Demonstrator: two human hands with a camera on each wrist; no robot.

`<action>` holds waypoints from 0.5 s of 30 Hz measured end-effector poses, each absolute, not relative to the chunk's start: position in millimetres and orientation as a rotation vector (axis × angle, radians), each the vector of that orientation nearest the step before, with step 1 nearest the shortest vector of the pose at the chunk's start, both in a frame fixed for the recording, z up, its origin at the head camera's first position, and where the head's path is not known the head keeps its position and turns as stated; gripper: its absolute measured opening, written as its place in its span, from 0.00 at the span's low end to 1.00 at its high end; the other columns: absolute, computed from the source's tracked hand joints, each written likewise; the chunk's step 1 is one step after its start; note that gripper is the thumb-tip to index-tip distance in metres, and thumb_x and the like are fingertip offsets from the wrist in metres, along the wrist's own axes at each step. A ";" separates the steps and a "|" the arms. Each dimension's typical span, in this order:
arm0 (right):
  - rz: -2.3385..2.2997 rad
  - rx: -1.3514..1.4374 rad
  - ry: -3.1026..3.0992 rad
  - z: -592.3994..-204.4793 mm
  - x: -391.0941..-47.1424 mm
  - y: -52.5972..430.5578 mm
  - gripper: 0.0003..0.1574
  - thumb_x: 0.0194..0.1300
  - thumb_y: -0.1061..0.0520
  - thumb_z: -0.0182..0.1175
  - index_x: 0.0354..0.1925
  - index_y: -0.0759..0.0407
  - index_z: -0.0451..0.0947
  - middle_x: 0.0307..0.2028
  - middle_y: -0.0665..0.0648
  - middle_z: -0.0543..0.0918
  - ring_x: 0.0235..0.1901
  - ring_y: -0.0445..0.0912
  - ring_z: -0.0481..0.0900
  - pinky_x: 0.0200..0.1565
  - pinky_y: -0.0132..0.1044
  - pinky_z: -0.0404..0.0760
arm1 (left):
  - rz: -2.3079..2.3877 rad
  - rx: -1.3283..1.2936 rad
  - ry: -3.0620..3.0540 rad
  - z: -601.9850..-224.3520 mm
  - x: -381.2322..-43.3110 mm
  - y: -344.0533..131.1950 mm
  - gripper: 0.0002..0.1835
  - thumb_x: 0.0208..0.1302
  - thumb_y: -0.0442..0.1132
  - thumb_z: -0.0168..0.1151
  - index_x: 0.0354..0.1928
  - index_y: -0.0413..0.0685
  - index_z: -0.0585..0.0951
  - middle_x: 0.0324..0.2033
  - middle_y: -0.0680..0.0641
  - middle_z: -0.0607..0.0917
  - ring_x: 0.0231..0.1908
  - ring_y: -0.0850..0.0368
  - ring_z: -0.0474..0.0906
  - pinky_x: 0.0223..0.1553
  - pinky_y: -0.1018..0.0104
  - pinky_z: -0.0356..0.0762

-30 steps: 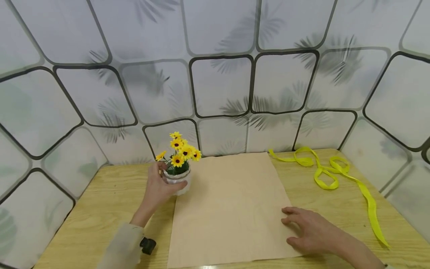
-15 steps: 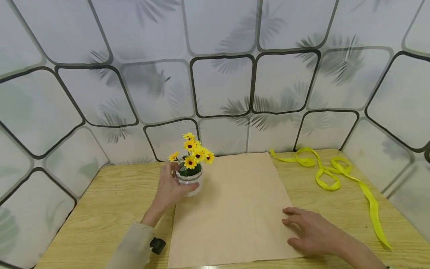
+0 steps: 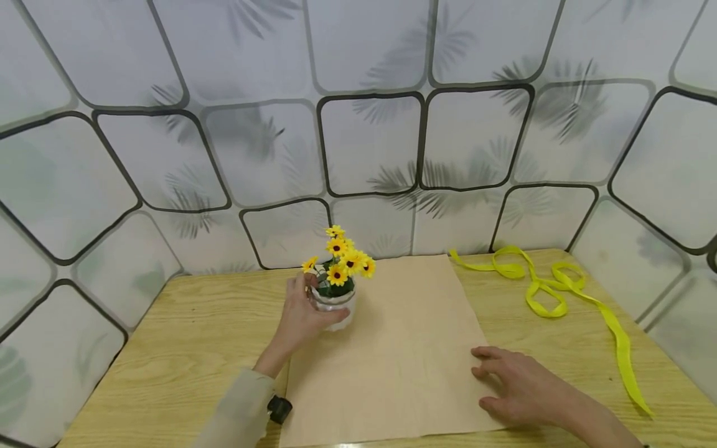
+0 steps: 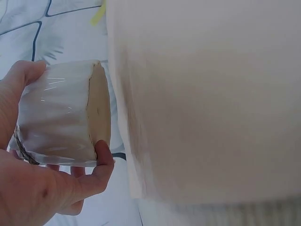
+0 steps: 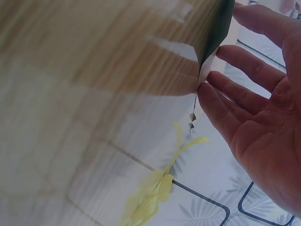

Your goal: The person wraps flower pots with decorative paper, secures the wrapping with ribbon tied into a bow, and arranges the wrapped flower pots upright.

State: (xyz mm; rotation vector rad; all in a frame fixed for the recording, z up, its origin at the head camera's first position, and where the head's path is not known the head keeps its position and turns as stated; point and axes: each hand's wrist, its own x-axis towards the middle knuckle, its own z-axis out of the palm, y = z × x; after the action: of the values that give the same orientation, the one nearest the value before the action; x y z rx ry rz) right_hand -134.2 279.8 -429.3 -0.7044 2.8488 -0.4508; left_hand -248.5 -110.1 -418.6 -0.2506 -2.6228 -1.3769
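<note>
My left hand grips a small white flowerpot with yellow artificial flowers above the left part of a beige paper sheet. In the left wrist view the pot's side is wrapped in clear plastic, and its tan base shows, apart from the paper. One finger bends over the base's edge. The right hand rests at the sheet's right edge, fingers loosely bent. The right wrist view shows its fingertips at that edge, holding nothing up.
A yellow ribbon lies in loose loops on the wooden table, right of the sheet. Patterned cloth walls stand behind the table and at both sides. A black device sits at the left wrist.
My left hand has carried the flowerpot to the right, from the sheet's left edge to over the paper. The right hand stays in place at the sheet's edge.
</note>
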 end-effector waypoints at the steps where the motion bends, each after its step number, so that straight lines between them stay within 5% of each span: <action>1: -0.453 -0.699 2.847 -429.4 -134.3 279.8 0.24 0.58 0.40 0.73 0.49 0.50 0.87 0.64 0.62 0.79 0.60 0.63 0.79 0.54 0.63 0.80 | -1.375 -0.252 -2.623 -418.9 -248.7 -107.9 0.39 0.45 0.46 0.85 0.50 0.47 0.66 0.50 0.41 0.66 0.55 0.43 0.71 0.53 0.49 0.78; 15: -0.451 -0.723 2.870 -429.2 -134.3 279.1 0.17 0.57 0.40 0.74 0.42 0.45 0.86 0.63 0.61 0.81 0.59 0.62 0.81 0.52 0.60 0.82 | -1.428 -0.343 -2.629 -417.8 -250.7 -72.9 0.39 0.43 0.47 0.85 0.50 0.48 0.67 0.51 0.41 0.68 0.56 0.43 0.73 0.57 0.45 0.78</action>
State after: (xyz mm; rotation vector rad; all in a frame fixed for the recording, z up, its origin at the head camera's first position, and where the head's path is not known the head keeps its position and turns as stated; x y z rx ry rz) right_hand -134.3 279.1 -429.2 -0.7227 2.8702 -0.4510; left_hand -250.7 -72.9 -417.8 -0.3428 -2.6295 -1.4276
